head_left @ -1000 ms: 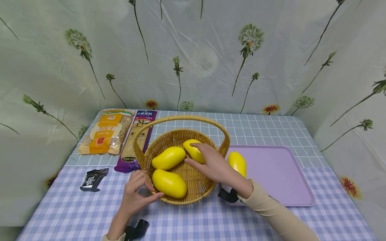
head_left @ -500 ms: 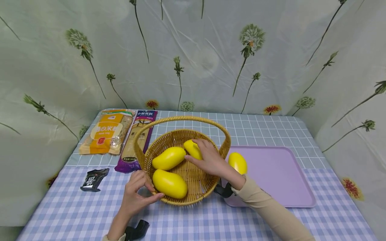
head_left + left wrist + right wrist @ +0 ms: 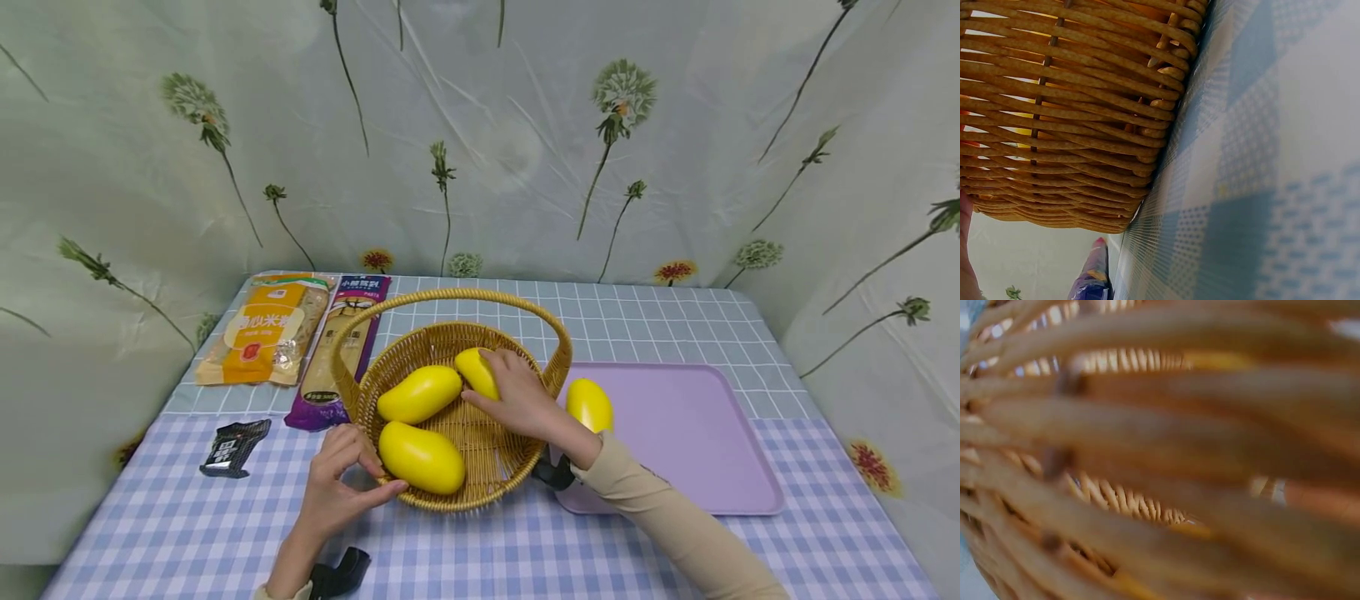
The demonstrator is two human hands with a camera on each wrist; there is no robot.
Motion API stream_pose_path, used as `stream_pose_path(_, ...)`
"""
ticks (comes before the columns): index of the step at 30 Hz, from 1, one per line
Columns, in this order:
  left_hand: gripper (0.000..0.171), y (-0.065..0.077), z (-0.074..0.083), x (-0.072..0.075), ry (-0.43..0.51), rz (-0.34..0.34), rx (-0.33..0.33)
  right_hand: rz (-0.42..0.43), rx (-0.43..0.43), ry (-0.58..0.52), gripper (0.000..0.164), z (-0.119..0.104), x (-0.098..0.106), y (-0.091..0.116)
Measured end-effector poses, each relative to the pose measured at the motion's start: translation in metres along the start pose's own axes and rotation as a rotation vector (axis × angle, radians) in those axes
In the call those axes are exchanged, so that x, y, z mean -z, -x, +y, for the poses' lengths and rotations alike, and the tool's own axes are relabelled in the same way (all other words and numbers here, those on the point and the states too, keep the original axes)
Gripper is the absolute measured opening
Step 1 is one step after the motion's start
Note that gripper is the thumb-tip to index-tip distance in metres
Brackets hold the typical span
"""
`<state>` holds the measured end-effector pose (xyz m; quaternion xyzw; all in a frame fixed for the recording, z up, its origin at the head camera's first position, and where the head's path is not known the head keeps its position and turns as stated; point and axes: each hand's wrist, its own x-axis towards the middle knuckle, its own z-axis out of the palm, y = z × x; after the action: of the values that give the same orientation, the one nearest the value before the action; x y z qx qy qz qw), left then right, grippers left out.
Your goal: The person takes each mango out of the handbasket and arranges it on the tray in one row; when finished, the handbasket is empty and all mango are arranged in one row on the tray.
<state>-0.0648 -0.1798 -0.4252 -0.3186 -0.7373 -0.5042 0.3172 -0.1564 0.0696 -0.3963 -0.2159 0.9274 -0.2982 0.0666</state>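
A wicker basket (image 3: 480, 450) with a tall arched handle stands mid-table. My left hand (image 3: 337, 475) pinches its front-left rim between thumb and fingers; the left wrist view shows the woven side (image 3: 1072, 119) close up. Inside lie three yellow mangoes: one at the front (image 3: 422, 458), one at the left (image 3: 420, 394) and one at the back right (image 3: 475, 371). Reaching over the right rim, my right hand (image 3: 517, 400) grips the back-right mango, fingers over its far side and thumb at its near side. Blurred wicker strands (image 3: 1147, 431) fill the right wrist view and mostly hide that hand.
Right of the basket lies a lilac tray (image 3: 690, 442) with another mango (image 3: 590, 406) at its left edge. At the back left are an orange food bag (image 3: 262, 329) and a purple pasta pack (image 3: 341, 350). A small black packet (image 3: 234, 447) lies nearer.
My right hand has shifted slightly left, and its fingers have come down around the back-right mango, covering more of it. The left hand and the basket have stayed in place.
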Motion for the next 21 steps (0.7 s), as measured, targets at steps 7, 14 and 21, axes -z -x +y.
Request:
stream_pose_path(7, 0.038, 0.0000, 0.0004, -0.0003, 0.002, -0.001, 0.006, 0.048, 0.040, 0.039, 0.058, 0.0036, -0.0039, -0.0007)
stream_pose_path(14, 0.039, -0.0008, 0.0005, -0.0006, 0.005, 0.000, 0.002, 0.071, 0.038, 0.039, 0.060, 0.0050, -0.0053, -0.0019)
stream_pose_path(21, 0.038, -0.0007, -0.0001, -0.0006, 0.003, 0.001, -0.002, 0.035, -0.002, 0.043, 0.067, 0.0036, -0.0044, -0.0015)
